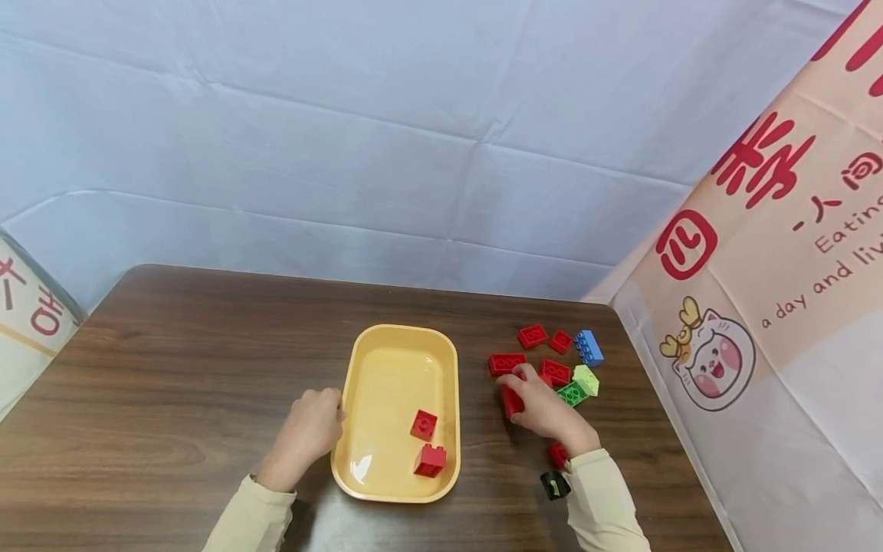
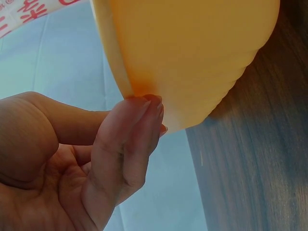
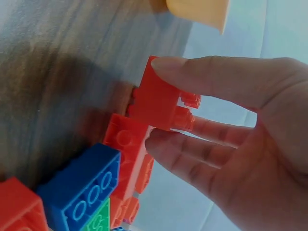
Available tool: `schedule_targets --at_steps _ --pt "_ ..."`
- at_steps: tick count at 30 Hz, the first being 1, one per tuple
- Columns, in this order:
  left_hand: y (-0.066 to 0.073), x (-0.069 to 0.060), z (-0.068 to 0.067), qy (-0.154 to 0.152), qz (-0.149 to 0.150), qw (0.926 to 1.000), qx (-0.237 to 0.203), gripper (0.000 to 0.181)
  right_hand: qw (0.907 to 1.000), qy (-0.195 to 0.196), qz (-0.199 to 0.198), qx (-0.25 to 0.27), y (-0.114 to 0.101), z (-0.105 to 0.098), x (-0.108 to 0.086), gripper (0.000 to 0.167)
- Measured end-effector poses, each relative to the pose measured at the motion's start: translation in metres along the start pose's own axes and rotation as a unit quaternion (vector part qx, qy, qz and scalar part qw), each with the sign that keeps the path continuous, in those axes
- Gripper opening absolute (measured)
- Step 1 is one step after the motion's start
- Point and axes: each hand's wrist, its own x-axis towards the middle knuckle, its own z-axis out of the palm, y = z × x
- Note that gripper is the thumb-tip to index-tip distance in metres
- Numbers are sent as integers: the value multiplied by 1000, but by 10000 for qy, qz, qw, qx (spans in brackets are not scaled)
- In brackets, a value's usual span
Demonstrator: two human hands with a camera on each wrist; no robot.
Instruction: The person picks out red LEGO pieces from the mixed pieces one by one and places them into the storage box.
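My left hand [image 1: 309,431] pinches the left rim of a yellow plastic tray [image 1: 395,383]; the left wrist view shows thumb and fingertips on its edge. Inside the tray lie a flat red brick [image 1: 424,425] and a taller red brick [image 1: 430,461]. At the right, my right hand [image 1: 545,410] holds a red toy brick [image 3: 155,98] between thumb and fingers, low over the table. In the right wrist view another red brick [image 3: 126,144] is close below the fingertips, with a blue brick [image 3: 86,185] beside it.
Around the right hand lie several red bricks [image 1: 532,336], a blue brick [image 1: 589,347], a green brick [image 1: 572,393] and a pale green piece [image 1: 586,379]. A black piece [image 1: 555,485] is near the right sleeve. The wooden table [image 1: 172,383] meets cloth hangings at its back and right edges.
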Motion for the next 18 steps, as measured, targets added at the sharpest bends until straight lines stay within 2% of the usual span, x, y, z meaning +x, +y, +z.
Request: schedule_targets --at_steps 18 --pt "-1 1 1 90 67 9999 39 16 9990 238 -273 -242 -13 -28 -13 57"
